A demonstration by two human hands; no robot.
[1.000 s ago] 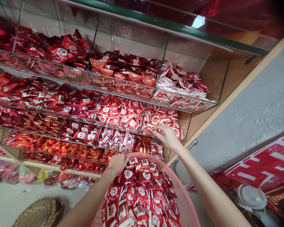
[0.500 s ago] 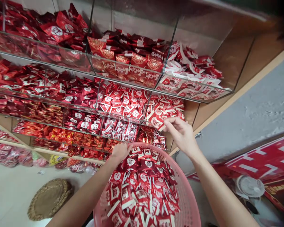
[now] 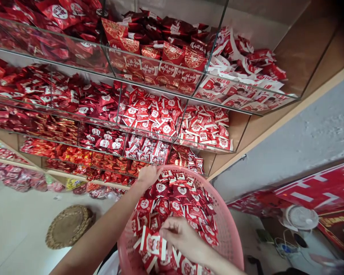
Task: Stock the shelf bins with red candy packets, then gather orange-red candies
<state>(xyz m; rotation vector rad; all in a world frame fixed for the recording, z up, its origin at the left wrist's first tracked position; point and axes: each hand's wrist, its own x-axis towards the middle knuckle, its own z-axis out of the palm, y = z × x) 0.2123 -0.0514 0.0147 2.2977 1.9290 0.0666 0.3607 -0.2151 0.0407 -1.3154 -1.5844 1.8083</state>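
Note:
A round pink plastic basket [image 3: 227, 221] full of small red wrapped packets [image 3: 176, 206] is in front of me. My left hand [image 3: 149, 176] is closed around the far left part of its rim. Inside the basket, my right hand [image 3: 179, 236] has its thumb and fingers closed on the end of a red-and-white packet [image 3: 153, 244], just over the other packets. The packets farther back in the basket carry white heart-shaped labels. Just beyond the basket, a shelf compartment holds red packets with white ends [image 3: 206, 126].
Tiered shelves with clear front panels [image 3: 160, 86] hold red packets in several compartments. A wooden side board [image 3: 232, 162] and a grey wall [image 3: 298, 145] are at right. A woven round stool [image 3: 70, 227] stands on the floor at left; a white fan-like object [image 3: 302, 217] is at right.
My right hand has moved from the shelf compartment, where it held a packet, down into the basket onto a packet there. My left hand stays on the rim. The view has shifted slightly.

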